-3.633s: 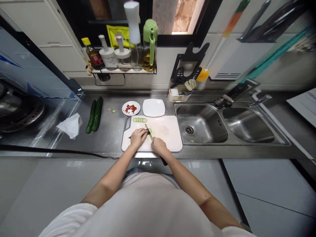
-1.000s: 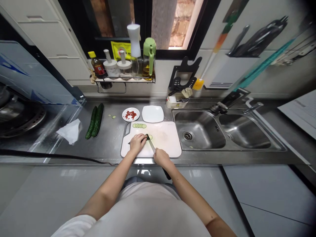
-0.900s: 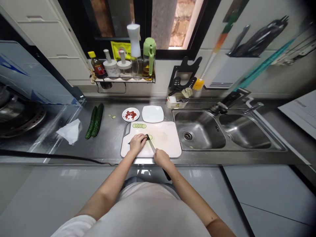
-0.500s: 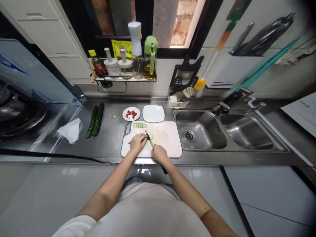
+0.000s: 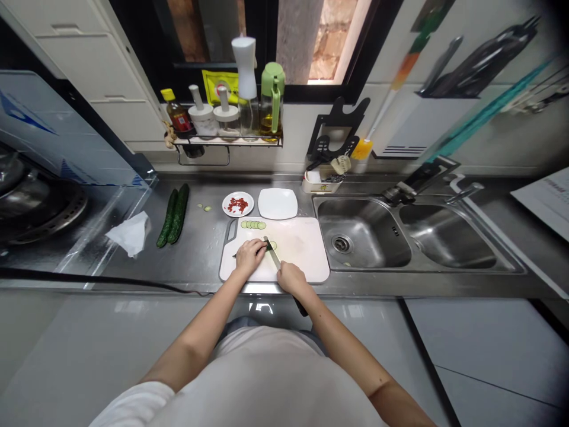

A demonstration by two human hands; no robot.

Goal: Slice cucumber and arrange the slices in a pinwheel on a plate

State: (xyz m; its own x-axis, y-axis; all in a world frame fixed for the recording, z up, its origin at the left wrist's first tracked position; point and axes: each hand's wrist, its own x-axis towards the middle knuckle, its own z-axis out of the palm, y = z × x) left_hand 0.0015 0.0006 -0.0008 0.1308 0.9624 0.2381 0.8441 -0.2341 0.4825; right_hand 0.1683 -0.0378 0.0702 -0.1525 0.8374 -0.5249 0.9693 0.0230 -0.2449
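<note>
My left hand (image 5: 249,256) is closed over a dark green cucumber (image 5: 235,255) on the white cutting board (image 5: 306,249), hiding most of it. A knife (image 5: 272,252) is gripped in my right hand (image 5: 291,277), its blade at the cucumber's right end and its black handle end showing under the wrist. Just right of the blade lies a cut slice (image 5: 274,245). Along the board's upper left, several cucumber slices (image 5: 253,225) overlap in a row. Behind the board stand a plate of chopped red pieces (image 5: 238,205) and a white square plate (image 5: 278,203).
Two whole cucumbers (image 5: 173,214) and a crumpled white paper (image 5: 130,233) lie to the left, with small cucumber scraps (image 5: 207,208) nearby. A double sink (image 5: 362,234) is on the right. A condiment rack (image 5: 229,142) hangs at the back, above the counter.
The knife and my right hand have shifted slightly right. My left hand stays on the cucumber. The whole view has moved a little.
</note>
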